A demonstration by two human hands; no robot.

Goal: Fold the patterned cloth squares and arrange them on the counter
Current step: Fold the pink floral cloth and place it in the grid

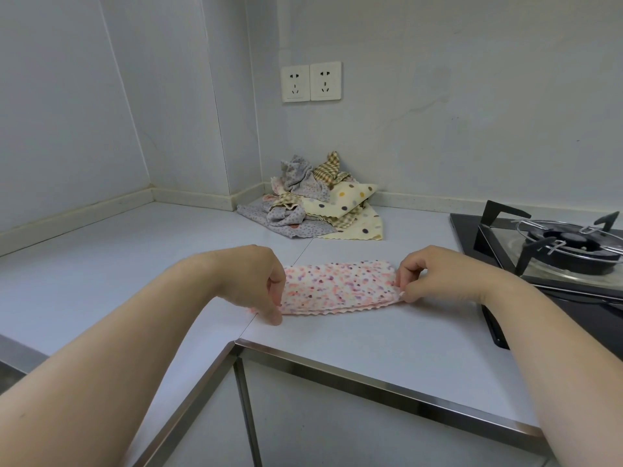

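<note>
The folded pink spotted cloth [338,286] lies on the counter [337,335], long axis running left to right; fingers [273,316] of the left hand [251,281] pinch its left end, the right hand [438,278] pinches its right end.

The folded cloth [338,287] was white, thickly speckled with pink, orange and purple dots, and its scalloped edge was pink. In the heap at the corner, a grey cloth [303,230] carried small purple and orange spots. A cream cloth [347,197] bore large polka dots in grey and mustard yellow, and a checked cloth [326,167] showed a tan-and-cream gingham. The counter [135,264] was a pale bluish grey with a silver metal edge [371,382]. The walls [472,96] were pale grey, the two sockets [296,83] white, and the stove [569,238] black.
</note>
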